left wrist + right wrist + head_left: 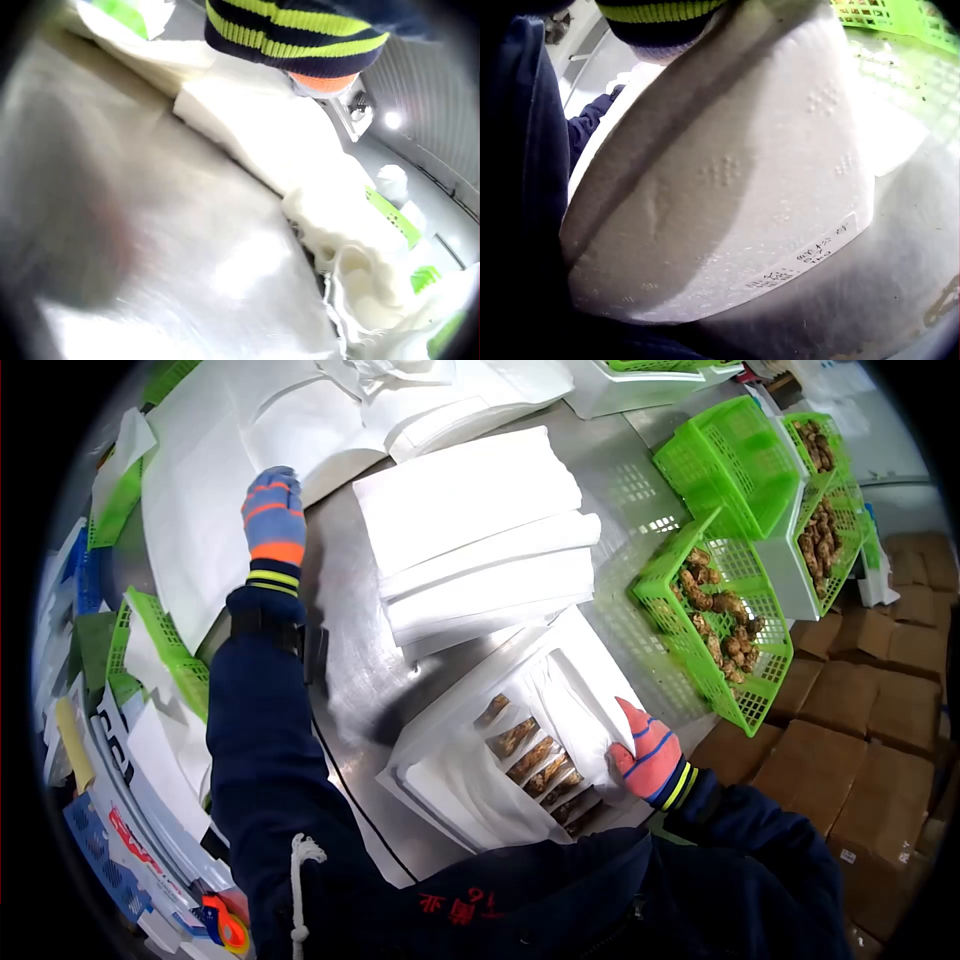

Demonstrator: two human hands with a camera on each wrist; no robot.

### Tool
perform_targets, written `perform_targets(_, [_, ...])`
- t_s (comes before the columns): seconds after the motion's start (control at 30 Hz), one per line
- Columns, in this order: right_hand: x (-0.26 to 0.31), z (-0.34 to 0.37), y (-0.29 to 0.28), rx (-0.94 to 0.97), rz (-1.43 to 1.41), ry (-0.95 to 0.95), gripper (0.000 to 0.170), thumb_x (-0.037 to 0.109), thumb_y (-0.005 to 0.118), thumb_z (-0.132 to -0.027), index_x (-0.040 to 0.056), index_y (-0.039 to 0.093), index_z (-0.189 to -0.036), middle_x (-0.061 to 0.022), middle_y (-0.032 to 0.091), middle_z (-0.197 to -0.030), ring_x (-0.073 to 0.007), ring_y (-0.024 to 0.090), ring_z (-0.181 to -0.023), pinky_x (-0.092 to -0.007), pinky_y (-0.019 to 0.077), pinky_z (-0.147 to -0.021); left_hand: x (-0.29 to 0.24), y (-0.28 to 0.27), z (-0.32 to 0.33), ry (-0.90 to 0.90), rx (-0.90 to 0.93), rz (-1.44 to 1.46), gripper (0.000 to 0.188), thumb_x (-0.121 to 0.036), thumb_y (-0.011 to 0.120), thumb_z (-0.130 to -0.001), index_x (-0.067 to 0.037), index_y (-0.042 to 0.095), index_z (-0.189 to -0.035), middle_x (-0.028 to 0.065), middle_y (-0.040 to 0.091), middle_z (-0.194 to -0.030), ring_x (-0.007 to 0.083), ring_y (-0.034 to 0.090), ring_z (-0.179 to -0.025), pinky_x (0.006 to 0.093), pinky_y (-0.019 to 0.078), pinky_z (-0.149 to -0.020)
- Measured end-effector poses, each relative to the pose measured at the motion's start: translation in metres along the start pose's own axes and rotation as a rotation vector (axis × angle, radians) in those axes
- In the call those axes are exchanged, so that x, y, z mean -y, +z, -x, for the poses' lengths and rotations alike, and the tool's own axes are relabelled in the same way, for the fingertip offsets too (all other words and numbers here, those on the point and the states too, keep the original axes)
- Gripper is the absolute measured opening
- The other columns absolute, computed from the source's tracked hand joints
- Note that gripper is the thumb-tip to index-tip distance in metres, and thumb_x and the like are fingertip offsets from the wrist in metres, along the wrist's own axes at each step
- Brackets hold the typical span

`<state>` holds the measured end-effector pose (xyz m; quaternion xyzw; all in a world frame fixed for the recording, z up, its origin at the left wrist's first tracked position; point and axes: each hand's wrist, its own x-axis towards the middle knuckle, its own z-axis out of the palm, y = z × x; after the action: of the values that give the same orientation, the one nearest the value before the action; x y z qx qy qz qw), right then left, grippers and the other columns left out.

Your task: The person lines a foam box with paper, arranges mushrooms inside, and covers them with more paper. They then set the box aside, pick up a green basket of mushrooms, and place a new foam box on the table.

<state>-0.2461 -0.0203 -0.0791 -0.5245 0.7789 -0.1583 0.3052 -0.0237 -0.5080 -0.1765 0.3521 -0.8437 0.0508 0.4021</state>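
Note:
My left hand (273, 520), in a blue-grey and orange glove, reaches to the edge of large white sheets (215, 490) at the back left. In the left wrist view the cuff hides most of it. My right hand (652, 755), in a pink glove with blue stripes, grips the white liner sheet (590, 670) at the right rim of a white foam box (410, 755). Inside the box, brown knobbly pieces (530, 760) like mushrooms lie in a row between white folds. The right wrist view shows the box's dimpled outer wall (780, 165) with a label.
A stack of folded white sheets (470, 500) lies behind the box on the metal table (350, 620). Green baskets (755, 700) with brown pieces stand at the right, beside cardboard boxes (830, 760) below. Another green basket (170, 650) stands at the left.

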Motion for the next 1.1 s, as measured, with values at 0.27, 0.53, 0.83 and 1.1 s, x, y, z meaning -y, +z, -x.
perform_targets(0.27, [0.004,0.006,-0.002,-0.063,0.011,-0.031,0.06,0.011,0.058,-0.076,0.0048,0.037,-0.132,-0.0236,0.057,-0.104,-0.0404,0.055,-0.093,-0.0438,0.045,-0.081,-0.136,-0.167,0.016,-0.136,0.408,0.511,0.017,0.005,0.045,-0.085,0.001,0.055,-0.098,0.0143,0.057,-0.109,0.0258,0.057,-0.096,0.0292,0.0442,-0.084])
perform_targets(0.53, [0.045,-0.01,-0.06,-0.357,-0.182,-0.61,0.086,0.016,0.069,-0.069,0.0021,0.024,-0.141,-0.0199,0.033,-0.139,-0.037,0.033,-0.126,-0.0412,0.0262,-0.106,-0.263,-0.29,0.06,-0.081,0.618,0.575,0.012,0.006,0.048,-0.083,0.001,0.054,-0.092,0.0148,0.06,-0.101,0.0249,0.06,-0.082,0.0296,0.0481,-0.074])
perform_targets(0.83, [0.063,-0.037,-0.081,0.067,-0.262,-1.026,0.015,0.007,0.064,-0.075,0.0024,0.066,-0.089,-0.0073,0.066,-0.083,-0.0214,0.062,-0.081,-0.0312,0.0487,-0.073,-0.332,-0.332,0.098,-0.525,0.513,0.807,0.018,0.001,0.049,-0.085,-0.001,0.057,-0.101,0.0132,0.061,-0.103,0.0218,0.06,-0.091,0.0299,0.0471,-0.081])
perform_targets(1.1, [0.039,-0.055,-0.087,0.31,-0.519,-0.682,0.02,0.018,0.064,-0.082,0.0005,0.066,-0.091,-0.0048,0.065,-0.074,-0.0063,0.054,-0.071,-0.0238,0.0446,-0.067,-0.336,-0.315,0.127,-0.778,0.278,0.666,0.037,-0.007,0.064,-0.079,0.003,0.056,-0.115,0.0119,0.062,-0.107,0.014,0.058,-0.094,0.0261,0.0463,-0.082])
